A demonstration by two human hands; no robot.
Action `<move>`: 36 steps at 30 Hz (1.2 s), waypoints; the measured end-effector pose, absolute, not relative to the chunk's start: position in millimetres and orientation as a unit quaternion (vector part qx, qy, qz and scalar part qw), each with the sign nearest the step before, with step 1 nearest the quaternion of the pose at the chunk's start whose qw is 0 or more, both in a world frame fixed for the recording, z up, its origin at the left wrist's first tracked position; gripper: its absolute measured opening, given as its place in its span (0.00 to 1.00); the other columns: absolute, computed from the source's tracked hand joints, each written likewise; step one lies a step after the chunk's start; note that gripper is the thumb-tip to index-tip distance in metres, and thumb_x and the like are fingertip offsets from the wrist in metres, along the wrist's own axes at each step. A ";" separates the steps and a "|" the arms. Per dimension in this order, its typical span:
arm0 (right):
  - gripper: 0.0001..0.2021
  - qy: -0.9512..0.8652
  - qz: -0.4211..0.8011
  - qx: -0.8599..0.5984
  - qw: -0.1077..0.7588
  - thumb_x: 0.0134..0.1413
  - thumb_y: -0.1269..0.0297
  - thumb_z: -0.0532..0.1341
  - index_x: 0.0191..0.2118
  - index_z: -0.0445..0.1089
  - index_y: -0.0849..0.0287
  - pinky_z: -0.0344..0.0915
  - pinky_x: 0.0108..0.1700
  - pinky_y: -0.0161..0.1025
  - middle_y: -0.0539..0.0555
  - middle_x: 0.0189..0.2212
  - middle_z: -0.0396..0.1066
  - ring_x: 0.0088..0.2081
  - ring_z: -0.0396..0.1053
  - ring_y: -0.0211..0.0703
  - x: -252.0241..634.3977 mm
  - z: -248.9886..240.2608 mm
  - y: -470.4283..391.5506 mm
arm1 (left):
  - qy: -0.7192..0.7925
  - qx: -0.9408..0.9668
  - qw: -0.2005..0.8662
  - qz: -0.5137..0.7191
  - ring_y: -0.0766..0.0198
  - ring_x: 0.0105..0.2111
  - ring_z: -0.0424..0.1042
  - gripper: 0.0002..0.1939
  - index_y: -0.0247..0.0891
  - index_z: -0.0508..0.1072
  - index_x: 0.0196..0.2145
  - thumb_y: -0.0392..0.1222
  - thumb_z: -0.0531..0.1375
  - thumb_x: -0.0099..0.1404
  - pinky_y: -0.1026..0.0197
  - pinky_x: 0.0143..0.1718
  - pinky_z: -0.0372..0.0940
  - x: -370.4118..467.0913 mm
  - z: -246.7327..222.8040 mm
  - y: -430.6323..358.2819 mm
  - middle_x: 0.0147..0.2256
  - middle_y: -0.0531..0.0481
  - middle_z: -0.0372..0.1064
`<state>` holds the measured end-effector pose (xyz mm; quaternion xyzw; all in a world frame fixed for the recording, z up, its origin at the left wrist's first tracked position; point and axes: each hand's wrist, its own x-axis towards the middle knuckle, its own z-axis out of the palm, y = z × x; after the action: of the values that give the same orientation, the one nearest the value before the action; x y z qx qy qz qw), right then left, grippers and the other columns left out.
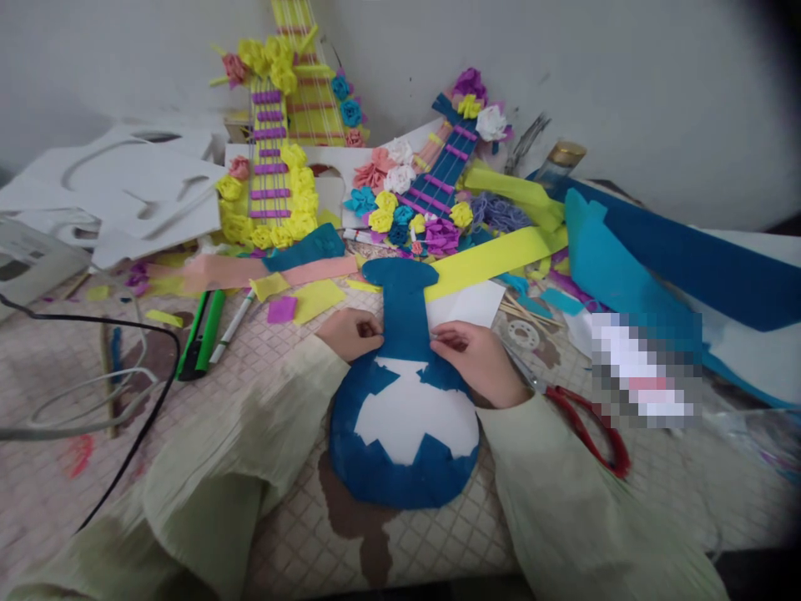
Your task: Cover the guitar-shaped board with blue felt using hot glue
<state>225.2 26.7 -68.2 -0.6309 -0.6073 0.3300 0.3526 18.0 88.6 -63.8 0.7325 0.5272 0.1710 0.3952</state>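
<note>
In the middle of the table lies a flat, guitar-shaped cutout [404,484], covered in dark blue paper at its edges and neck, with a patch of white board bare in its round body. My left hand [352,334] pinches the left edge of the neck where it meets the body. On the opposite edge, my right hand [479,355] has thumb and fingers closed on the neck at about the same height. Both sleeves are pale green. The fingertips' undersides are hidden.
Red-handled scissors [588,426] lie right of my right hand. A green box cutter [201,334] and a white pen [233,325] are at left, near a black cable [168,359]. Paper-flower guitars [269,167] lean on the wall. Blue sheets [701,259] and paper strips surround the work.
</note>
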 end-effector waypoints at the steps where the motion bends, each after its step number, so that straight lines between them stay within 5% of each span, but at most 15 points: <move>1: 0.07 -0.608 0.329 -0.630 0.353 0.44 0.67 0.61 0.33 0.71 0.59 0.68 0.36 0.40 0.54 0.28 0.74 0.30 0.71 0.41 225.6 -68.7 26.8 | 0.527 0.733 0.396 0.170 0.73 0.17 0.58 0.04 0.35 0.71 0.20 0.38 0.60 0.45 0.70 0.20 0.54 18.0 -63.4 88.6 0.15 0.57 0.61; 36: 0.07 -0.613 0.320 -0.634 0.347 0.43 0.67 0.61 0.32 0.72 0.58 0.67 0.34 0.38 0.53 0.27 0.73 0.29 0.70 0.40 226.0 -68.5 26.7 | 0.514 0.737 0.403 0.176 0.73 0.16 0.58 0.05 0.35 0.71 0.21 0.36 0.56 0.43 0.71 0.18 0.54 12.7 -68.9 94.4 0.15 0.57 0.63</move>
<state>226.0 26.7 -68.5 -0.6336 -0.6130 0.3196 0.3474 12.7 94.4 -68.9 0.7366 0.5137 0.1762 0.4031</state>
